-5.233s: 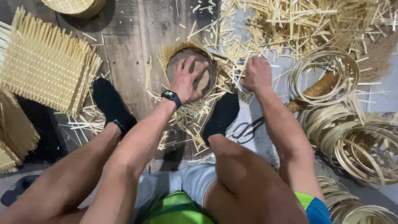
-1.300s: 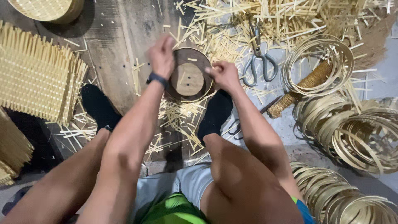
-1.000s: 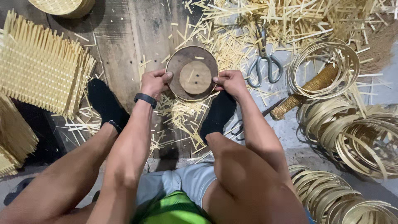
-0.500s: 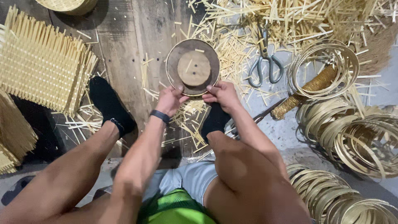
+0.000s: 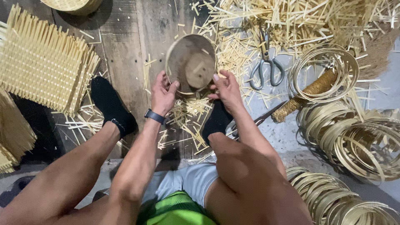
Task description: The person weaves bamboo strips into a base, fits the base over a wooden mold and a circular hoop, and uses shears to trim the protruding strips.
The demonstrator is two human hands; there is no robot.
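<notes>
A round brown wooden disc [image 5: 189, 61] with a smaller raised disc at its middle and a pale bamboo band round its rim is tilted up off the plank floor. My left hand [image 5: 162, 92] grips its lower left edge. My right hand [image 5: 227, 89] grips its lower right edge, thumb on the face. Both hands hold it above a litter of bamboo slivers [image 5: 189, 114], between my two black-socked feet [image 5: 110, 106].
A woven bamboo mat [image 5: 41, 62] with loose ends lies at the left. Scissors [image 5: 266, 66] lie on scraps at upper right. Coiled bamboo hoops [image 5: 358, 137] pile up at the right, beside a wrapped brush handle [image 5: 304, 96]. A basket rim [image 5: 71, 4] shows at the top.
The disc lay flat on the floor earlier with my hands working round its rim. Now both hands have lifted its near edge and tilted it up toward me.
</notes>
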